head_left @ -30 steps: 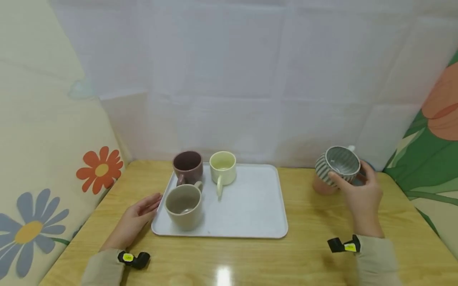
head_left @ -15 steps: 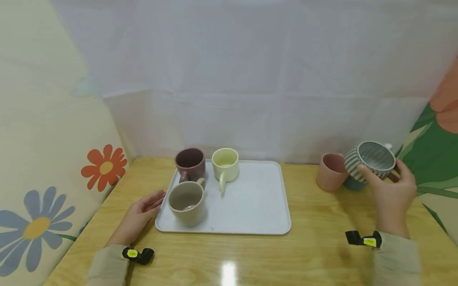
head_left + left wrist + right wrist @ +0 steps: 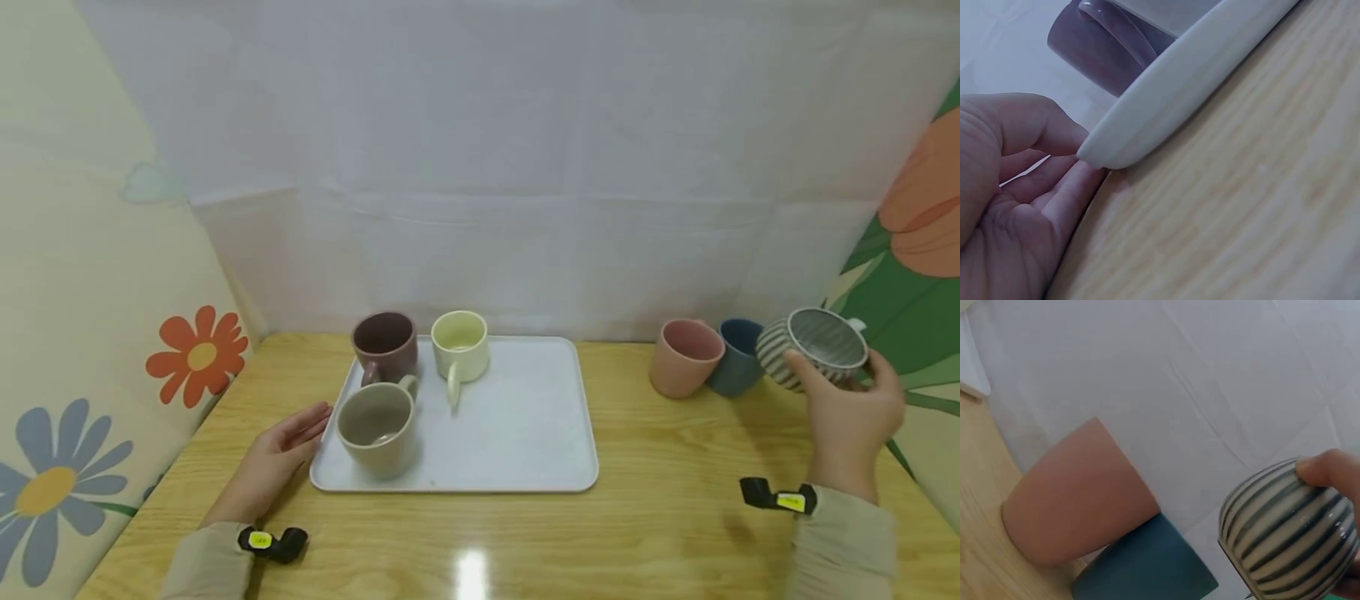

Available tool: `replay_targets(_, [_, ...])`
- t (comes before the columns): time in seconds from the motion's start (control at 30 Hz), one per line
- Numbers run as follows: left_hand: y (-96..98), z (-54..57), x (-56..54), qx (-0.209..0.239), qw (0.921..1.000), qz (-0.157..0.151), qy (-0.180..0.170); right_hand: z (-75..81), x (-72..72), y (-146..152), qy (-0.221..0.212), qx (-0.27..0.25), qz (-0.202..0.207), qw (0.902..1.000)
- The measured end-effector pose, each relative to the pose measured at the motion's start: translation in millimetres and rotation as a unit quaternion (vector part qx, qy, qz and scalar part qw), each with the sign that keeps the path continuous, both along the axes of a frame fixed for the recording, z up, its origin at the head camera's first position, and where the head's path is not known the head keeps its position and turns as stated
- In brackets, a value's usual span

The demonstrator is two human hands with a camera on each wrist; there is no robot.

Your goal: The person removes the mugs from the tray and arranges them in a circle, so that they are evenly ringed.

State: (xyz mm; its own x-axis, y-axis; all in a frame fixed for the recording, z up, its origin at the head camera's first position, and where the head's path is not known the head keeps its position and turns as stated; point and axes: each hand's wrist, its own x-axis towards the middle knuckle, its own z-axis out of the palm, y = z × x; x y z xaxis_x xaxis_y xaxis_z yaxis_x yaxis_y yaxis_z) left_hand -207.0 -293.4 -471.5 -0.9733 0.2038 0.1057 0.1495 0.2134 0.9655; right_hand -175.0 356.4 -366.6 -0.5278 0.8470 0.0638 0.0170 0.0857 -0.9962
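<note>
My right hand (image 3: 855, 417) grips a grey-and-white striped mug (image 3: 780, 354) with a rounded body, its thumb on the near side. The mug's mouth faces up and its small pale handle is at the far right. In the right wrist view the striped mug (image 3: 1288, 531) appears beside a pink cup (image 3: 1079, 494) and a blue cup (image 3: 1147, 569). Relaxed fingers of my left hand (image 3: 273, 458) touch the left edge of a white tray (image 3: 517, 425). On the tray stand a maroon mug (image 3: 393, 354), a pale yellow mug (image 3: 468, 358) and a beige mug (image 3: 382, 437).
The pink cup (image 3: 678, 362) and blue cup (image 3: 731, 371) stand close together on the wooden table (image 3: 637, 517), right of the tray. A white cloth (image 3: 450, 167) hangs behind the table. Flower-patterned fabric (image 3: 82, 358) flanks it on both sides.
My right hand has carried the striped mug rightward from in front of the pink cup, past the blue cup, which now shows. The left hand stays at the tray edge.
</note>
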Motion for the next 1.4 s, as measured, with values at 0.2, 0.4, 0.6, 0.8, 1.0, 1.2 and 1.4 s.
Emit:
replay_targets(0.2, [-2.0,-1.3,0.9,-0.007,1.0,0.0,-0.001,-3.4,-0.3,5.2,0.015,-0.035,-0.01,0.9992])
replay_targets(0.4, [-3.0,1.1,2.5,-0.011,0.9999,0.002,-0.008,-10.4,-1.9,12.5,0.02,-0.053,-0.023,0.9981])
replay_targets(0.6, [1.1,-4.1,1.5,-0.006,0.9999,0.003,-0.008,-24.7,4.7,25.8,-0.003,-0.053,-0.035,0.998])
replay_targets(0.8, [7.8,-4.8,-2.8,-0.004,1.0,-0.008,-0.002,-36.0,14.4,38.2,-0.064,-0.019,-0.056,0.9962])
replay_targets(1.0, [3.4,-1.7,-3.1,-0.018,0.9998,-0.004,0.0,-41.6,9.5,45.1,-0.082,-0.065,-0.025,0.9941])
replay_targets(1.2, [-2.1,-0.8,-3.5,0.005,0.9999,-0.012,0.011,-50.1,1.2,50.4,-0.082,-0.069,-0.002,0.9942])
replay_targets(1.4, [-1.9,-2.5,-3.6,0.007,0.9998,-0.016,0.005,-64.4,-1.0,55.0,-0.086,-0.048,0.011,0.9951])
